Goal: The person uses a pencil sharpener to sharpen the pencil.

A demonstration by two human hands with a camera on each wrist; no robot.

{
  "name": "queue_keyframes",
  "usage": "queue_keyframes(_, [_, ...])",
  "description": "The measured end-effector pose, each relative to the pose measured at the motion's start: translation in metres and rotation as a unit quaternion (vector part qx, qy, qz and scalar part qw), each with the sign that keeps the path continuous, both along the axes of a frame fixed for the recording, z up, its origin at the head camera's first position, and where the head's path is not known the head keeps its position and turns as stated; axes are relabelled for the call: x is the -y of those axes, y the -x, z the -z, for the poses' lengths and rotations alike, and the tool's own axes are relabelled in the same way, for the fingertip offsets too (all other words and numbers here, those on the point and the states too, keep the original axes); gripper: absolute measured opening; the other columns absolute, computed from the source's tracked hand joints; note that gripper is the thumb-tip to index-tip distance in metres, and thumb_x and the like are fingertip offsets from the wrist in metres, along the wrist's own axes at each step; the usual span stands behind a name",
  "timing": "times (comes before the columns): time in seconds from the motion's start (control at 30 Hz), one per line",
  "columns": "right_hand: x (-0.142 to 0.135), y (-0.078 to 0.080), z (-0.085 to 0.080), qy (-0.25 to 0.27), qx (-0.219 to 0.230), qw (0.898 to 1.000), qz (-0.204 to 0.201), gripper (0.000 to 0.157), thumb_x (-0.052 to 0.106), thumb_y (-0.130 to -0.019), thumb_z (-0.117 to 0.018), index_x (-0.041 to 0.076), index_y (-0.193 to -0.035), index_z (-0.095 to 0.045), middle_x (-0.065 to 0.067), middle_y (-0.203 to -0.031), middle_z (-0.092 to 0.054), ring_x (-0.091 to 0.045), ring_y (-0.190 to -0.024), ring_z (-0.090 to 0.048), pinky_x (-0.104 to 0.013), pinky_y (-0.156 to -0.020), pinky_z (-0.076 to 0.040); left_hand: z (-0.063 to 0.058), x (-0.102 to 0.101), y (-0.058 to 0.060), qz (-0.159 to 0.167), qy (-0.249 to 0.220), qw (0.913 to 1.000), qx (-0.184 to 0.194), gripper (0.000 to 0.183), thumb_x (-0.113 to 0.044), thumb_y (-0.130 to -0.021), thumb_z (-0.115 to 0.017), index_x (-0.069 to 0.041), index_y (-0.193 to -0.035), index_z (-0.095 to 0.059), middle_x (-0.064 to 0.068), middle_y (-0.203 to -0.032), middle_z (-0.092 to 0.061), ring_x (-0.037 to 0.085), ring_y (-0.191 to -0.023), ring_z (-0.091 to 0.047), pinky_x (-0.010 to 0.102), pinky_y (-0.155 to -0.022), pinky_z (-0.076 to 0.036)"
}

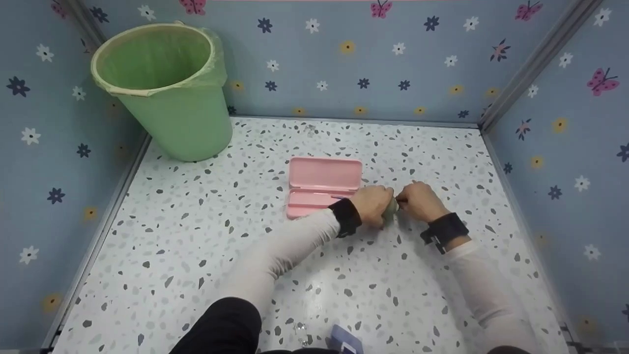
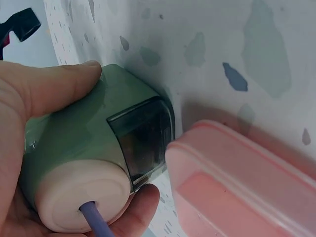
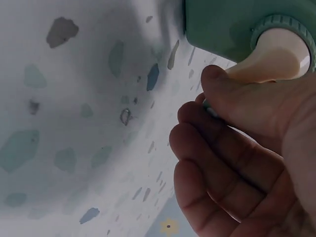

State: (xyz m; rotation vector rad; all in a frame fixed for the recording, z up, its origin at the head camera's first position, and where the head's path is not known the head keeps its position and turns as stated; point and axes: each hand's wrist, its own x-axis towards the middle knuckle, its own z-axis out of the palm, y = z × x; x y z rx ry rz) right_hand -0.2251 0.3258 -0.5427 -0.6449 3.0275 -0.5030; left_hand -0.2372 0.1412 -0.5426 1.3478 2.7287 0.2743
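A green pencil sharpener (image 2: 74, 133) with a dark see-through window is gripped by my left hand (image 1: 372, 202), thumb on one side and fingers on the other. A purple pencil (image 2: 97, 219) sticks into the hole of its cream round front. On the opposite side, my right hand (image 1: 422, 200) pinches the end of the cream crank handle (image 3: 271, 57) between thumb and index finger, the other fingers curled. Just left of the sharpener lies an open pink pencil case (image 1: 325, 173), partly hidden behind my left hand and wrist.
A tall green bin (image 1: 191, 123) with a liner stands at the back left. At the front edge are a blue-purple object (image 1: 346, 338) and a small clear item (image 1: 301, 332). Flower-patterned panels (image 1: 339, 59) enclose the speckled table (image 1: 196, 236) on the left, back and right.
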Motion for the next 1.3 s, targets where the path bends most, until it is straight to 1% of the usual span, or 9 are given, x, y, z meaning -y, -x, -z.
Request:
queue_keyframes(0.13, [0.0, -0.005, 0.009, 0.015, 0.002, 1.0, -0.001, 0.011, 0.007, -0.071, -0.067, 0.017, -0.069, -0.071, 0.01, -0.059, -0.055, -0.012, -0.05, -0.048, -0.03, -0.048, -0.04, 0.003, 0.001, 0.0, -0.001, -0.009, 1.0, -0.001, 0.069, -0.036, -0.054, -0.079, -0.012, -0.109, -0.045, 0.001, -0.086, -0.048, 0.016, -0.073, -0.05, 0.03, -0.059, -0.044])
queue_keyframes(0.2, [0.0, -0.007, 0.013, 0.015, -0.003, 1.0, -0.009, 0.011, 0.005, -0.071, -0.065, 0.014, -0.064, -0.068, 0.009, -0.056, -0.052, -0.013, -0.048, -0.046, -0.03, -0.046, -0.038, 0.004, 0.002, 0.0, 0.002, -0.009, 0.9999, -0.008, 0.073, -0.037, -0.056, -0.079, -0.013, -0.114, -0.042, 0.001, -0.089, -0.049, 0.017, -0.075, -0.05, 0.03, -0.06, -0.044])
queue_keyframes(0.3, [0.002, -0.01, 0.016, 0.009, 0.008, 1.0, -0.012, 0.013, 0.003, -0.071, -0.063, 0.011, -0.06, -0.064, 0.007, -0.054, -0.05, -0.014, -0.046, -0.044, -0.031, -0.042, -0.036, 0.007, 0.002, -0.001, 0.004, -0.009, 0.9998, -0.02, 0.074, -0.036, -0.058, -0.076, -0.016, -0.119, -0.039, 0.001, -0.091, -0.048, 0.017, -0.076, -0.049, 0.031, -0.06, -0.043])
queue_keyframes(0.47, [0.002, -0.017, 0.017, 0.0, 0.047, 0.999, -0.001, 0.012, 0.0, -0.072, -0.063, 0.011, -0.066, -0.064, 0.003, -0.058, -0.054, -0.015, -0.048, -0.046, -0.031, -0.045, -0.038, 0.008, 0.001, 0.0, 0.001, -0.009, 0.9993, -0.035, 0.066, -0.036, -0.059, -0.073, -0.016, -0.114, -0.042, 0.001, -0.088, -0.047, 0.017, -0.074, -0.048, 0.031, -0.058, -0.043])
queue_keyframes(0.63, [0.003, -0.024, 0.017, 0.004, 0.047, 0.999, -0.015, 0.01, 0.0, -0.071, -0.065, 0.01, -0.068, -0.065, 0.006, -0.058, -0.053, -0.014, -0.049, -0.047, -0.03, -0.047, -0.039, 0.008, -0.001, 0.0, -0.008, 0.0, 0.9994, -0.032, 0.063, -0.036, -0.057, -0.074, -0.013, -0.108, -0.044, 0.001, -0.087, -0.046, 0.018, -0.072, -0.048, 0.031, -0.057, -0.043])
queue_keyframes(0.83, [0.003, -0.031, 0.012, 0.017, 0.044, 0.998, -0.044, 0.011, 0.0, -0.067, -0.067, 0.011, -0.065, -0.066, 0.008, -0.054, -0.052, -0.013, -0.045, -0.045, -0.03, -0.043, -0.038, 0.006, -0.002, -0.003, -0.019, 0.003, 0.9994, -0.03, 0.064, -0.038, -0.053, -0.075, -0.013, -0.104, -0.045, 0.001, -0.086, -0.046, 0.018, -0.071, -0.049, 0.032, -0.056, -0.043])
queue_keyframes(0.97, [0.005, -0.036, 0.007, 0.017, 0.065, 0.996, -0.062, 0.012, 0.001, -0.066, -0.068, 0.013, -0.068, -0.068, 0.006, -0.056, -0.055, -0.012, -0.044, -0.045, -0.03, -0.042, -0.038, 0.006, -0.002, -0.003, -0.018, 0.001, 0.9996, -0.02, 0.065, -0.039, -0.052, -0.076, -0.013, -0.103, -0.045, 0.001, -0.085, -0.046, 0.018, -0.071, -0.049, 0.031, -0.057, -0.043])
queue_keyframes(1.07, [0.007, -0.038, 0.002, 0.02, 0.081, 0.994, -0.063, 0.011, 0.003, -0.067, -0.069, 0.014, -0.068, -0.069, 0.006, -0.055, -0.056, -0.011, -0.043, -0.046, -0.03, -0.04, -0.038, 0.005, -0.002, -0.002, -0.025, 0.004, 0.9996, -0.012, 0.065, -0.038, -0.052, -0.076, -0.013, -0.103, -0.045, 0.001, -0.085, -0.045, 0.018, -0.071, -0.048, 0.031, -0.057, -0.043])
queue_keyframes(1.3, [0.012, -0.045, -0.011, 0.013, 0.08, 0.994, -0.075, 0.014, 0.01, -0.07, -0.072, 0.015, -0.059, -0.066, 0.014, -0.044, -0.047, -0.009, -0.035, -0.042, -0.029, -0.033, -0.034, 0.006, -0.003, -0.004, -0.03, 0.004, 0.9995, 0.0, 0.063, -0.034, -0.052, -0.075, -0.014, -0.103, -0.045, 0.001, -0.086, -0.046, 0.019, -0.071, -0.049, 0.032, -0.057, -0.043])
